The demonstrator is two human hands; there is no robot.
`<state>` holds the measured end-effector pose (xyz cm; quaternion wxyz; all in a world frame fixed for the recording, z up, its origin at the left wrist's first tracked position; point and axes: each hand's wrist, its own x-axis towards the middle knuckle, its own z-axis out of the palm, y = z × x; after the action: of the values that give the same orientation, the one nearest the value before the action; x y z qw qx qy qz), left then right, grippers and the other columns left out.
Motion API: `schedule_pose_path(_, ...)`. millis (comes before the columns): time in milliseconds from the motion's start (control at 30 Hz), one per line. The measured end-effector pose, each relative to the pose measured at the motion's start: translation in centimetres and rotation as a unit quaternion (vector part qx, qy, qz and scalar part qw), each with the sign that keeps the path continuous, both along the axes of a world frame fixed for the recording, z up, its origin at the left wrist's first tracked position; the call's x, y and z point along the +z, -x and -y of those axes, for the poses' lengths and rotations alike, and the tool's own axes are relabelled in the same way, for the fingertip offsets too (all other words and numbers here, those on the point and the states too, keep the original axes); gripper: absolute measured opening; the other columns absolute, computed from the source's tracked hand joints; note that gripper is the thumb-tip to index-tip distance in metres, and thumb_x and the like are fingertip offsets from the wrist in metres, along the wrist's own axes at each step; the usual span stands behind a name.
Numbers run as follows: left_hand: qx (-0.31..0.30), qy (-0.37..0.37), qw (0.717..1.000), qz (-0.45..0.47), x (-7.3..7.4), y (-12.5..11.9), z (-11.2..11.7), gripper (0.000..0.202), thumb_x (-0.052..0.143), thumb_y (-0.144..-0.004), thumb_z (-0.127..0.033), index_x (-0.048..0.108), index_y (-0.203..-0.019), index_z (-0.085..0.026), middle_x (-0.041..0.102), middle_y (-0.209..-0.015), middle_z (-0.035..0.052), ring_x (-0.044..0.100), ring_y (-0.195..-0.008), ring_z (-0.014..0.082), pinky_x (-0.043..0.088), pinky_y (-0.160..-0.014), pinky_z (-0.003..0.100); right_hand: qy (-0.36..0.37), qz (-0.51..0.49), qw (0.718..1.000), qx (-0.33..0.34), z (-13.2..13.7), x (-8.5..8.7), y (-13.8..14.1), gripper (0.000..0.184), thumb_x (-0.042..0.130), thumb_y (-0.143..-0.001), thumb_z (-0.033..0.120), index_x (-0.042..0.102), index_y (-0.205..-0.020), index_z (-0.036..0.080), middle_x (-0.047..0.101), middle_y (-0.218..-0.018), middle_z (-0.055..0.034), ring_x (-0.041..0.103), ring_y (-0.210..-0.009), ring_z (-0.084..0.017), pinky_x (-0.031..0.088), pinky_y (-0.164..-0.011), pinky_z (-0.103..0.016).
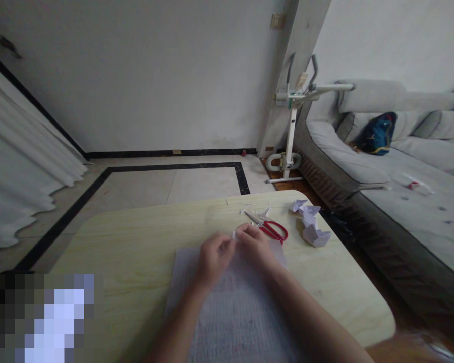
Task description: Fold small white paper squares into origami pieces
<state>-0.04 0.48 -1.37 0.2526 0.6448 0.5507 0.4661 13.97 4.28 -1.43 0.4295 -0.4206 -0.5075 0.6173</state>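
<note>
My left hand (pixel 213 259) and my right hand (pixel 254 246) meet over the far edge of a lined sheet of paper (pixel 234 312) on the pale wooden table (pixel 136 242). Both pinch a small white piece of paper (pixel 234 235) between their fingertips. Red-handled scissors (pixel 270 228) lie just beyond my right hand. Small paper scraps (pixel 255 212) are scattered past them.
Crumpled white folded papers (pixel 310 224) lie near the table's far right corner. A grey sofa (pixel 401 176) with a blue bag (pixel 378 133) stands at the right. A white exercise machine (pixel 293 126) is behind the table. Curtains (pixel 18 166) hang at the left.
</note>
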Motion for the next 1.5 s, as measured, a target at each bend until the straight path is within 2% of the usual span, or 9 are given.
schedule_pose_path(200, -0.004, -0.01, 1.0, -0.022, -0.3, 0.0, 0.0, 0.018, 0.052, -0.085, -0.023, 0.055, -0.068, -0.019, 0.055, -0.066, -0.0012, 0.054, -0.066, 0.0133, 0.042, -0.064, 0.023, -0.06, 0.027, 0.997, 0.028, -0.6, 0.0, -0.5, 0.014, 0.066, -0.076, 0.035, 0.065, -0.075, 0.021, 0.066, -0.072, 0.001, 0.06, -0.066, -0.015, 0.046, -0.058, -0.024)
schedule_pose_path(433, 0.018, 0.034, 0.999, 0.03, -1.1, -0.6, -0.1, 0.015, 0.057, -0.085, -0.031, 0.062, -0.082, -0.018, 0.064, -0.075, 0.0016, 0.06, -0.07, 0.0152, 0.045, -0.067, 0.024, -0.079, 0.051, 0.995, -0.022, -0.6, -0.4, -0.3, 0.014, 0.059, -0.082, 0.038, 0.058, -0.077, 0.024, 0.062, -0.071, 0.0014, 0.059, -0.066, -0.016, 0.046, -0.057, -0.025)
schedule_pose_path(567, 0.019, 0.055, 0.996, 0.069, -1.8, -0.5, -0.2, 0.016, 0.054, -0.087, -0.03, 0.065, -0.089, -0.018, 0.07, -0.082, 0.0034, 0.064, -0.078, 0.0174, 0.048, -0.071, 0.025, -0.089, 0.061, 0.994, -0.023, -0.3, 0.0, 0.0, 0.008, 0.061, -0.079, 0.032, 0.06, -0.081, 0.024, 0.062, -0.073, 0.001, 0.059, -0.068, -0.016, 0.048, -0.06, -0.026)
schedule_pose_path(667, 0.0, 0.07, 0.993, 0.092, -2.0, -0.4, -0.2, 0.018, 0.055, -0.086, -0.031, 0.066, -0.09, -0.018, 0.071, -0.081, 0.003, 0.066, -0.076, 0.0174, 0.049, -0.07, 0.025, -0.095, 0.084, 0.992, -0.016, -0.2, 0.3, 0.0, 0.004, 0.061, -0.078, 0.026, 0.061, -0.076, 0.023, 0.061, -0.069, 0.0013, 0.058, -0.064, -0.016, 0.047, -0.058, -0.025)
schedule_pose_path(867, 0.065, 0.045, 0.99, 0.118, -1.7, -0.1, -0.5, 0.019, 0.057, -0.084, -0.033, 0.066, -0.085, -0.017, 0.07, -0.081, 0.0049, 0.066, -0.078, 0.0188, 0.051, -0.072, 0.027, -0.119, 0.111, 0.987, 0.018, -0.1, 0.7, -0.2, 0.009, 0.059, -0.081, 0.027, 0.061, -0.074, 0.022, 0.06, -0.067, 0.0013, 0.056, -0.064, -0.015, 0.044, -0.057, -0.024)
schedule_pose_path(1033, 0.042, 0.04, 0.991, 0.121, -1.6, -0.1, -0.5, 0.022, 0.055, -0.087, -0.035, 0.066, -0.091, -0.016, 0.071, -0.086, 0.0063, 0.066, -0.082, 0.0189, 0.052, -0.075, 0.026, -0.12, 0.126, 0.985, 0.019, 0.0, 1.0, -0.4, 0.012, 0.057, -0.083, 0.03, 0.06, -0.075, 0.022, 0.062, -0.07, 0.0003, 0.057, -0.068, -0.016, 0.045, -0.061, -0.025)
schedule_pose_path(1200, 0.031, 0.045, 0.994, 0.094, -1.5, -0.1, -0.4, 0.024, 0.053, -0.088, -0.035, 0.068, -0.09, -0.016, 0.072, -0.081, 0.005, 0.067, -0.076, 0.0177, 0.051, -0.072, 0.024, -0.111, 0.111, 0.988, 0.008, -0.1, 0.7, -0.4, 0.014, 0.057, -0.083, 0.033, 0.058, -0.074, 0.022, 0.06, -0.069, 0.0006, 0.056, -0.065, -0.015, 0.044, -0.058, -0.024)
schedule_pose_path(1367, 0.03, 0.056, 0.994, 0.088, -1.5, -0.1, -0.4, 0.025, 0.052, -0.089, -0.035, 0.068, -0.086, -0.016, 0.071, -0.076, 0.004, 0.067, -0.072, 0.0173, 0.051, -0.067, 0.023, -0.116, 0.106, 0.987, -0.02, 0.3, 0.5, -0.1, 0.015, 0.057, -0.081, 0.03, 0.056, -0.072, 0.019, 0.058, -0.066, 0.0004, 0.054, -0.062, -0.014, 0.042, -0.055, -0.023)
schedule_pose_path(1500, 0.007, 0.053, 0.997, 0.059, -1.4, -0.1, -0.3, 0.024, 0.051, -0.09, -0.034, 0.068, -0.088, -0.017, 0.072, -0.079, 0.0036, 0.066, -0.075, 0.0165, 0.05, -0.069, 0.023, -0.122, 0.097, 0.987, -0.026, 0.3, 0.3, 0.1, 0.011, 0.059, -0.08, 0.027, 0.059, -0.078, 0.016, 0.06, -0.07, -0.0009, 0.055, -0.065, -0.014, 0.043, -0.058, -0.024)
